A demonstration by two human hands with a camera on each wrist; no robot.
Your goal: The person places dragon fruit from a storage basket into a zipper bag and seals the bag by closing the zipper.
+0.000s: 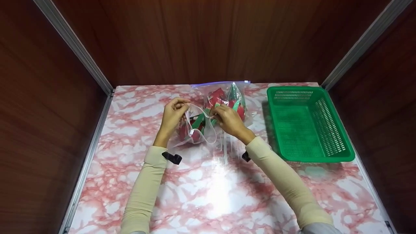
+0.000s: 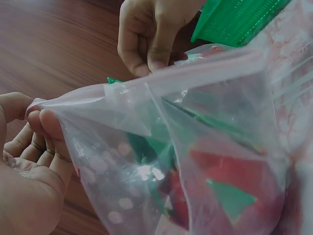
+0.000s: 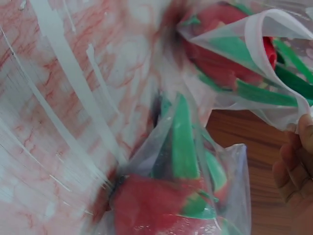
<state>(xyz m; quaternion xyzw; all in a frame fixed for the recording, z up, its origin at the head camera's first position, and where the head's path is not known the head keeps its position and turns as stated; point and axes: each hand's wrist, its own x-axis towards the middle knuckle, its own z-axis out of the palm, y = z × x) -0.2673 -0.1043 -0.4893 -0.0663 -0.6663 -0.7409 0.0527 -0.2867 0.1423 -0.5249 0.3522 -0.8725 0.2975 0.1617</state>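
A clear plastic bag (image 1: 210, 136) with a white rim stands with its mouth spread wide. Inside are red fruit with green leafy tips, looking like dragon fruit (image 2: 234, 181). My left hand (image 1: 171, 116) pinches the left side of the rim between thumb and fingertips. On the opposite side, my right hand (image 1: 229, 121) pinches the rim; the right wrist view shows the white edge (image 3: 254, 39) running to its fingertips. Just behind lies a second clear bag (image 1: 211, 87) with a blue-purple slider seal, holding similar red and green fruit (image 3: 156, 203).
A green plastic basket (image 1: 294, 130) with slotted sides stands to the right on the red-and-white marbled table (image 1: 123, 169). Dark wooden panels (image 1: 201, 39) wall in the back and both sides. Bright light reflects off the table in front of the bags.
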